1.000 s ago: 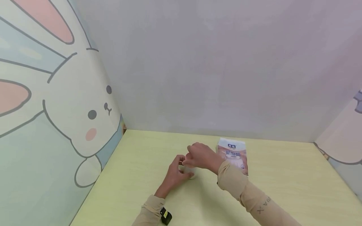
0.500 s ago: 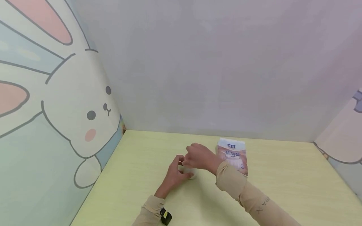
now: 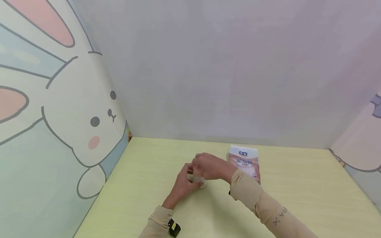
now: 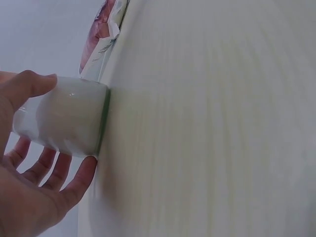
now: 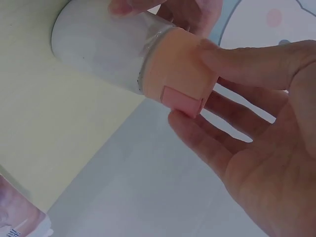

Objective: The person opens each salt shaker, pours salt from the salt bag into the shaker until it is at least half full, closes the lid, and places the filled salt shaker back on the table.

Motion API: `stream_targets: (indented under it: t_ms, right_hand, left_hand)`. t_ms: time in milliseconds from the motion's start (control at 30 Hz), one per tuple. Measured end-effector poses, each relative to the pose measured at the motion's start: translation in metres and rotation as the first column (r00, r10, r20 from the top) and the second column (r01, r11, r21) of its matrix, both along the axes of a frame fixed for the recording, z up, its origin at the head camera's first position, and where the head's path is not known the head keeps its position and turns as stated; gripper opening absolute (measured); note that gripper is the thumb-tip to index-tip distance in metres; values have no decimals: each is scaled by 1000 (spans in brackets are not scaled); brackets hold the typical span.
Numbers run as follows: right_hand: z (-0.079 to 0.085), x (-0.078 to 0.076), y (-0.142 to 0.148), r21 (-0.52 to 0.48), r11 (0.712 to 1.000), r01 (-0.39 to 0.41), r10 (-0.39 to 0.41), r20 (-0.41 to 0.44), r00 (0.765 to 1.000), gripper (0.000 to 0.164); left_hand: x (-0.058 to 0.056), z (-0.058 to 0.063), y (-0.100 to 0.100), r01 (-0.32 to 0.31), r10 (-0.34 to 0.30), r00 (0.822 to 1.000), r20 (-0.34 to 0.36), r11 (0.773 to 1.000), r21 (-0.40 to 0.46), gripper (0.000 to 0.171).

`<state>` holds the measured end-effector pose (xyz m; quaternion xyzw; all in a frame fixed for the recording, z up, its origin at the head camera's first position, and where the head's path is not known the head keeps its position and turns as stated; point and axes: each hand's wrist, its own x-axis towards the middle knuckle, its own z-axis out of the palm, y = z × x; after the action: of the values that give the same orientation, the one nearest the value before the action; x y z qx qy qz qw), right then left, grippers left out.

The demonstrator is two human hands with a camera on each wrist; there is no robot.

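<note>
A seasoning jar (image 5: pixel 98 47) with pale contents stands upright on the table, near its middle in the head view. My left hand (image 3: pixel 183 185) holds the jar's body, thumb on one side and fingers on the other, as the left wrist view shows around the jar (image 4: pixel 69 118). My right hand (image 3: pixel 212 167) grips the orange lid (image 5: pixel 175 64) from above, the thumb on one side and fingertips at its pink flip tab (image 5: pixel 181 100). The lid sits on the jar's top, mostly hidden by my right hand in the head view.
Behind and right of the jar lies a white and reddish-brown printed bag (image 3: pixel 244 163), close to my right forearm. The pale yellow table (image 3: pixel 297 185) meets a grey wall (image 3: pixel 223 82) at the back. A rabbit-print panel (image 3: pixel 74 132) bounds the left side.
My right hand has turned slightly on the lid, its knuckles shifting left and down. The left hand and the jar have stayed in place.
</note>
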<state>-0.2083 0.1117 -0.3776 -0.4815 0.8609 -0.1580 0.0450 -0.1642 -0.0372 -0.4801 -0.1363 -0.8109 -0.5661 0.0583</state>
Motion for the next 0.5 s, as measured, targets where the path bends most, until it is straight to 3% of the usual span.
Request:
stream_targets:
  t_ms: [133,267,367,500]
  right_hand:
    - [-3,-2,0,-7,999,43,-44,-69,997,6]
    - [-5,-2,-1,4,991,136,-135,-115,984,19]
    - [-6,0,0,16,984,180,-175,-155,972,23]
    - [-5,0,2,9,992,123,-120,-162,979,23]
  left_hand:
    - [-7,-17,-1,-22,22,1000,-14,999,-34,53]
    - [-8,-20,-1,-24,24,1000,-10,999,-30,52]
    - [-4,-11,-1,-7,7,1000,-7,1000,-5,51]
    - [4,7,0,17,-18,1000,11,1000,12,49]
